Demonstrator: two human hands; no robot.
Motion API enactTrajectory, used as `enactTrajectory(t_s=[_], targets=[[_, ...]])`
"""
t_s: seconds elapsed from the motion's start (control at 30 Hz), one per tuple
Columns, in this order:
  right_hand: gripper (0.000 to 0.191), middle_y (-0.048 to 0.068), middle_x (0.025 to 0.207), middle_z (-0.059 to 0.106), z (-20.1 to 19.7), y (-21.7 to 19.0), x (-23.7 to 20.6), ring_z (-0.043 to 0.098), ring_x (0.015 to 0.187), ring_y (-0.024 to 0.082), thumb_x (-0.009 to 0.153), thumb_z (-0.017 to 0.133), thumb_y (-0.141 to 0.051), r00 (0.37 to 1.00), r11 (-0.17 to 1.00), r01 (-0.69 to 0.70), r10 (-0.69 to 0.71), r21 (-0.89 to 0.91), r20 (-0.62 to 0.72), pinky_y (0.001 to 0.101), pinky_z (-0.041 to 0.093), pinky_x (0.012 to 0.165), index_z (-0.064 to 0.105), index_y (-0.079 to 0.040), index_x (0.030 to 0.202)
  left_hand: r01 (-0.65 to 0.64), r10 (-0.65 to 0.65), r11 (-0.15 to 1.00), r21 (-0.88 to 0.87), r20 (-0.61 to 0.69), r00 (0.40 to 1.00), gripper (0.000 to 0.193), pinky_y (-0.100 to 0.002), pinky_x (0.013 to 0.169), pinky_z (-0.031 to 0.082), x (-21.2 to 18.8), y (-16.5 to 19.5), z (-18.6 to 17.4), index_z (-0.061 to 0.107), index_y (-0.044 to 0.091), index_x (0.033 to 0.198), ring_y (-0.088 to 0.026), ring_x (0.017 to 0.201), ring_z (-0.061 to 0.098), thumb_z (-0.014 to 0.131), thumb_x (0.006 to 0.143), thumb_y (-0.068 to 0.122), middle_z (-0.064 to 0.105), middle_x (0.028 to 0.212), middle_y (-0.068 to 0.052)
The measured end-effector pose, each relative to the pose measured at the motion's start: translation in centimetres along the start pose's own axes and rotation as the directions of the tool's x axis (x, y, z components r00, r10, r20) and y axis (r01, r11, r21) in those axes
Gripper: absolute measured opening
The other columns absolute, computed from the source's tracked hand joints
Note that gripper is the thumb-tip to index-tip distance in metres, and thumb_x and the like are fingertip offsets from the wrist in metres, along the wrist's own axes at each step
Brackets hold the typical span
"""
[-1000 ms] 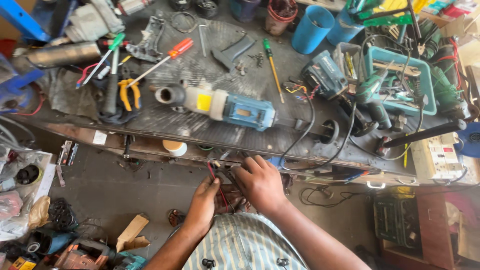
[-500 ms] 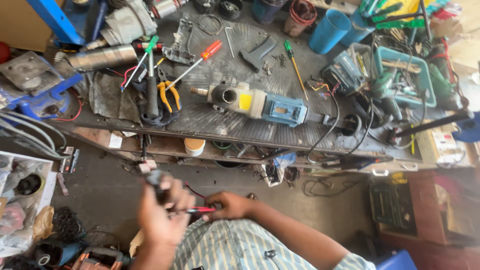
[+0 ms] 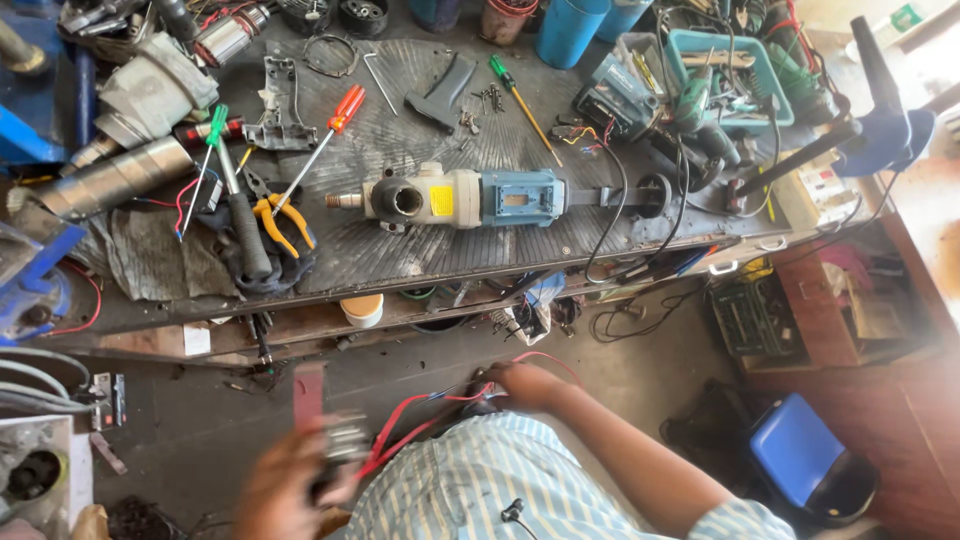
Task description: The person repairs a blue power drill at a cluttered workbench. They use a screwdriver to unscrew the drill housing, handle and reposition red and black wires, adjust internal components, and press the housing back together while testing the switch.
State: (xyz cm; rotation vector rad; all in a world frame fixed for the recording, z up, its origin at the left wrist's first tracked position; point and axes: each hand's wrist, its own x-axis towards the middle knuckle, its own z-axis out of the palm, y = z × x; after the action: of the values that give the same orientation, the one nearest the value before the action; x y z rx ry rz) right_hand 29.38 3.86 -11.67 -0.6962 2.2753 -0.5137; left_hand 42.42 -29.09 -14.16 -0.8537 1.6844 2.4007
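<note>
My left hand [image 3: 278,492] is blurred at the bottom left and grips a small grey metal part [image 3: 342,442]. Red wires [image 3: 420,425] run from that part up to my right hand [image 3: 525,385], which is closed around their other end above my striped shirt. Both hands are below the front edge of the dark workbench [image 3: 400,255]. A blue and cream power tool body [image 3: 470,197] lies on the bench, untouched.
Yellow-handled pliers [image 3: 275,222], a red-handled screwdriver [image 3: 335,120] and a green-handled one [image 3: 212,135] lie on the bench's left side. A teal tray [image 3: 745,100] of tools and blue cups [image 3: 570,30] stand at the back right. A blue seat [image 3: 800,450] is at the lower right.
My left hand has dropped down and left with the metal part, fast enough to blur. The hands have drawn apart, stretching the red wires between them. The view has shifted slightly.
</note>
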Motion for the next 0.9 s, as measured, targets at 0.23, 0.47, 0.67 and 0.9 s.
enactTrajectory(t_s=[0.23,0.47,0.67,0.9], targets=[[0.029,0.010,0.109,0.077,-2.1,1.1,-3.5,0.076,0.101,0.023,0.093,0.072,-0.016,0.781,0.866,0.054,0.274,0.497,-0.561,0.0360,0.057,0.087,0.069,-0.007,0.120,0.130,-0.098,0.991,-0.006,0.625,0.774,0.026,-0.024,0.055,0.041,0.0,0.3,11.8,0.064,0.003,0.095,-0.009,0.060,0.052,0.055,0.103,0.027,0.060,0.068,-0.001],[0.026,0.013,0.117,0.074,-6.1,2.7,-6.9,0.071,0.111,0.022,0.103,0.067,-0.013,0.824,0.667,0.483,-0.128,0.568,-0.552,0.0359,0.056,0.099,0.069,0.001,0.124,0.108,-0.117,0.992,0.059,0.712,0.692,0.019,-0.026,0.056,0.045,1.9,1.3,20.0,0.053,0.005,0.100,-0.010,0.061,0.054,0.062,0.101,0.022,0.056,0.074,0.000],[0.039,0.009,0.103,0.074,-8.7,6.8,-7.2,0.072,0.090,0.018,0.086,0.071,-0.017,0.952,0.084,0.192,0.225,0.978,-0.207,0.0356,0.060,0.080,0.062,-0.009,0.123,-0.050,-0.120,0.963,0.263,0.593,0.796,0.021,-0.025,0.058,0.046,5.8,-0.1,25.7,0.053,0.007,0.108,-0.008,0.064,0.056,0.056,0.104,0.027,0.061,0.076,-0.002],[0.026,0.008,0.100,0.070,-11.1,15.4,-4.6,0.068,0.093,0.014,0.087,0.079,0.000,0.958,0.388,0.157,0.163,0.908,-0.235,0.0308,0.059,0.085,0.065,0.003,0.108,-0.330,0.143,0.842,0.426,0.414,0.899,0.017,-0.025,0.057,0.049,10.0,-1.2,32.7,0.060,0.007,0.102,-0.006,0.063,0.058,0.068,0.098,0.021,0.061,0.074,-0.002]])
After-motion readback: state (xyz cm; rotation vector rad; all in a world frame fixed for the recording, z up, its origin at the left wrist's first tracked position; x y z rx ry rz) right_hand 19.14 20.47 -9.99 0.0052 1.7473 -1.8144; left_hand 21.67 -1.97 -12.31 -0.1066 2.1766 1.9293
